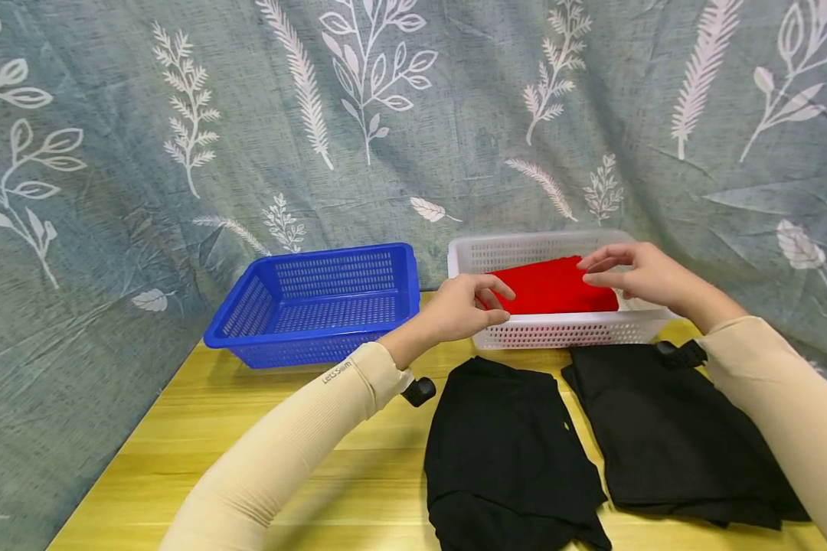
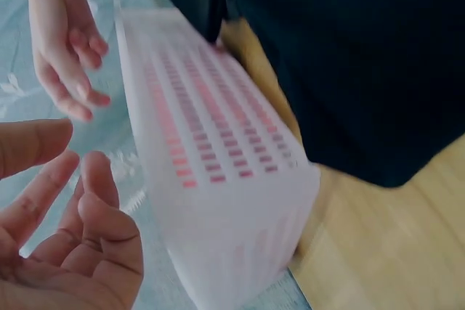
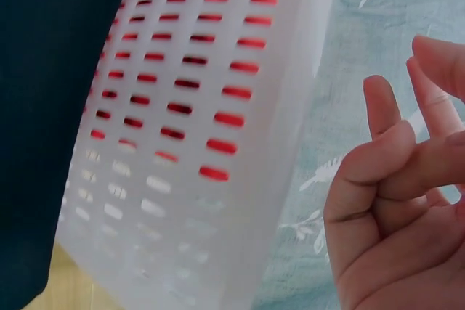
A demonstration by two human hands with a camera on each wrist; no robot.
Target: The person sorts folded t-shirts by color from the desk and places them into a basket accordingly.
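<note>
A folded red cloth lies inside the white perforated basket at the back right. My left hand hovers at the basket's left front corner, its fingers loosely bent around nothing. Over the right part of the basket is my right hand, fingers slightly curved and holding nothing. Both hands look apart from the cloth. In the left wrist view the thumb and fingers of the left hand stand apart beside the basket wall. The right wrist view shows bent, unoccupied fingers on the right hand.
A blue perforated basket with nothing in it stands at the back left. Two black cloths lie in front of the white basket: a left one and a folded right one. A patterned curtain hangs behind the wooden table.
</note>
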